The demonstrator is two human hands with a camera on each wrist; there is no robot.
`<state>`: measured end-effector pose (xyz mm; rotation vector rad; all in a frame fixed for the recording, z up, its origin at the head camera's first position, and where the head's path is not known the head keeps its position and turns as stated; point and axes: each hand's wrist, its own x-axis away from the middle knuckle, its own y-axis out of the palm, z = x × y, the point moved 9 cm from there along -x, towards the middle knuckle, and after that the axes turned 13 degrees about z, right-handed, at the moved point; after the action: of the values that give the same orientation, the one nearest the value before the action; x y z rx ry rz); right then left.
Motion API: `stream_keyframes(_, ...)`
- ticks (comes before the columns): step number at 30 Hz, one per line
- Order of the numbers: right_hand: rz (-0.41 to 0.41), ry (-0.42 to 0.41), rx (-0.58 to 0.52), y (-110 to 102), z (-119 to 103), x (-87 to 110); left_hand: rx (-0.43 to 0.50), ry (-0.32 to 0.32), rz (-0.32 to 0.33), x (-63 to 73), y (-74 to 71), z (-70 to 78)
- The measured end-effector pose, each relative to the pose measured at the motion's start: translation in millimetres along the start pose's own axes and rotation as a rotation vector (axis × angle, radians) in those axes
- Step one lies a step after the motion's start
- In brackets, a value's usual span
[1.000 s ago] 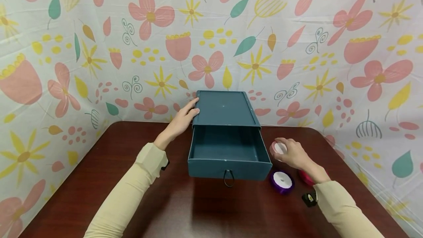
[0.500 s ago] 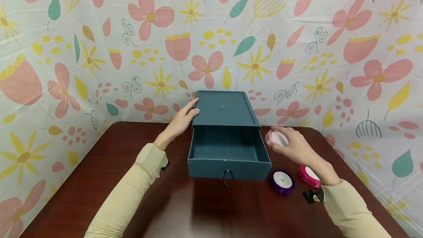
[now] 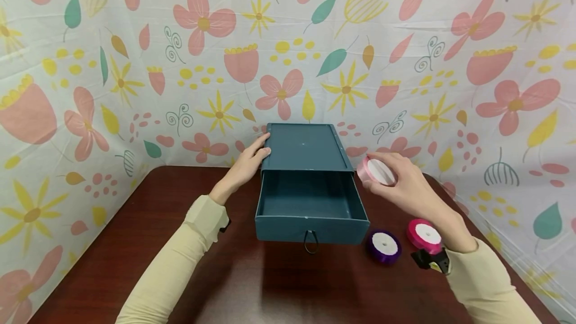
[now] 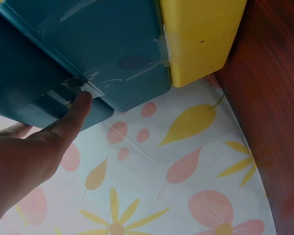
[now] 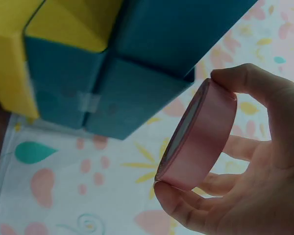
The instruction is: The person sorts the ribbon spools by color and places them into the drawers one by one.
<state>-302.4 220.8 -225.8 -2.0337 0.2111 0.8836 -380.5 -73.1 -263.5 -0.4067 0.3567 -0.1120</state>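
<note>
A dark teal drawer box stands mid-table with its drawer pulled out toward me; the drawer's inside looks bare. My left hand rests against the box's upper left side, fingers extended along the edge; the left wrist view shows a fingertip on its taped wall. In my right hand I grip a pale pink ribbon roll with a white core, held up beside the box's right side. The right wrist view shows thumb and fingers pinching the pink ribbon roll by opposite edges.
A purple ribbon roll and a hot pink ribbon roll lie on the dark red table, right of the drawer. A dark loop pull hangs from the drawer front. Yellow parts show under the box. Floral cloth stands behind.
My right hand has lifted the pale pink ribbon roll up and slightly left, toward the box, uncovering the hot pink roll. My left hand stays in place on the box.
</note>
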Motion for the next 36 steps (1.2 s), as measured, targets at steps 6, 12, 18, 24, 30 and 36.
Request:
stream_keyframes(6,0.003,-0.067,-0.064,-1,-31,-5.1,0.010,0.029,0.023,-16.1,3.5,-27.5)
stream_keyframes(12,-0.082,-0.087,-0.121,14,-58,-6.9,0.017,0.032,0.036,-18.0,3.4,-32.4)
stream_keyframes(18,-0.103,-0.116,-0.150,25,-80,-7.1,0.014,0.031,0.039,-18.5,4.4,-33.1)
stream_keyframes(24,-0.132,-0.170,-0.191,36,-98,-5.2,0.006,0.018,0.030,-17.7,3.8,-30.4)
stream_keyframes(30,-0.195,-0.167,-0.164,49,-103,-5.7,0.007,-0.002,0.009,-12.2,2.3,-19.4)
stream_keyframes(36,-0.207,-0.181,-0.146,52,-107,-5.6,0.011,0.011,0.021,-15.0,3.3,-25.7)
